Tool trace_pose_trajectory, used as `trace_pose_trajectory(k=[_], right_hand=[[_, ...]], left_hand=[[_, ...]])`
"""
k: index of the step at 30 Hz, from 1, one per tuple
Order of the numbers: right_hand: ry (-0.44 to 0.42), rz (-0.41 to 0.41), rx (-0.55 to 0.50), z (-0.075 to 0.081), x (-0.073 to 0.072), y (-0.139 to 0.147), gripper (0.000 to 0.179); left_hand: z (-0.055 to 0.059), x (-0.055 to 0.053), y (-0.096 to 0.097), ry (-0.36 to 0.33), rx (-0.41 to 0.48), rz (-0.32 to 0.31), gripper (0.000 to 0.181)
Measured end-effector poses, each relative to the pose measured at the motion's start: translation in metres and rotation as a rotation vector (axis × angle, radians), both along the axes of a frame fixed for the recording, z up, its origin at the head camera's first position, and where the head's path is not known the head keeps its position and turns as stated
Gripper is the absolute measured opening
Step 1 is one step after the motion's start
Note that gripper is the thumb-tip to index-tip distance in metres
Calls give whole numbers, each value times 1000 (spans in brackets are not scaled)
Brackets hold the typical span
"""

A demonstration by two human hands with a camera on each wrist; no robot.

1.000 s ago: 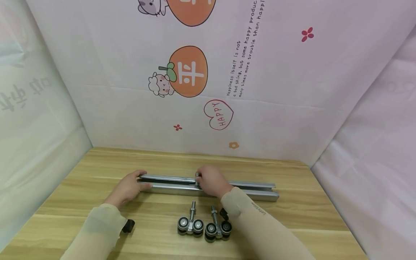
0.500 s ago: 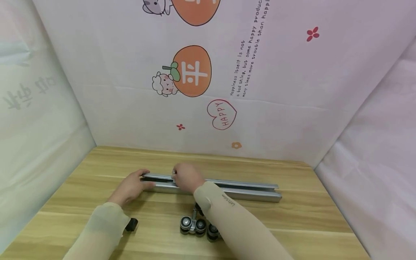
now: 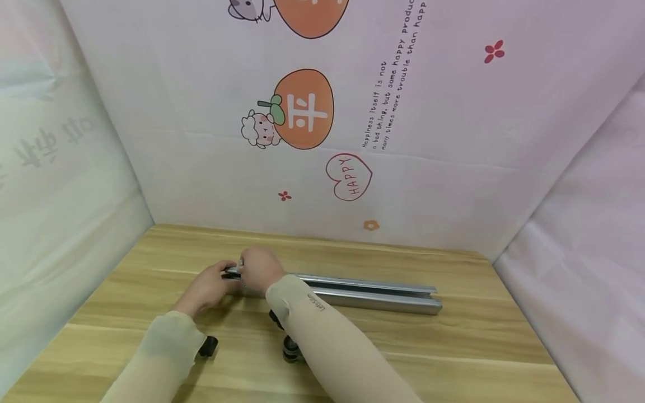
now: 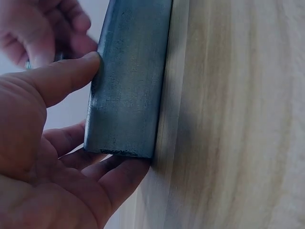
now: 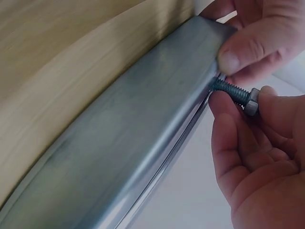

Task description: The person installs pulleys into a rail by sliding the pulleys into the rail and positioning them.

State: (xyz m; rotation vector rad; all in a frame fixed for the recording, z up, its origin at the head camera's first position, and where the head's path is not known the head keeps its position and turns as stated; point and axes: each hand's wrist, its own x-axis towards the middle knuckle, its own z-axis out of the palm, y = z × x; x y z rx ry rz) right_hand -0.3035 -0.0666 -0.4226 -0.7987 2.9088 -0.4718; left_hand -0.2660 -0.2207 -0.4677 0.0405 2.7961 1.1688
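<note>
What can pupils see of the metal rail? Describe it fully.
The metal rail is a long, straight, silver-grey channel, apparently steel, with smooth-looking sides and a lengthwise slot along its top. It lies crosswise on the wooden table, its right end untouched. The left hand grips its left end; near there, a threaded bolt with a hex nut, pinched by the right hand, sticks out of the slot.

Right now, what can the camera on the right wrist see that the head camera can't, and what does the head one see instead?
Only the right wrist view shows the threads of the bolt sticking out of the rail's slot, and the chunky nut or head on it.

Only the head view shows the HAPPY heart, the orange fruit picture and a small wheel partly hidden by the right sleeve.

Both show the metal rail, left hand, right hand and wooden table.
</note>
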Motion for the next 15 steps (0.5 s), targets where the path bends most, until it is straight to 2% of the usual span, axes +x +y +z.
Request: trace_pose_trajectory(k=[7,12,15], right_hand=[[-1,-2,3,3,-1,-14,14],[-29,-14,-13,4,1,-15,13],[-1,12,18,4,2,-16,15]], left_hand=[[-1,-2,2,18,-2,-5,60],[-2,-3,0,5,7,-1,62],[-3,-3,-1,-2,12,0,63]])
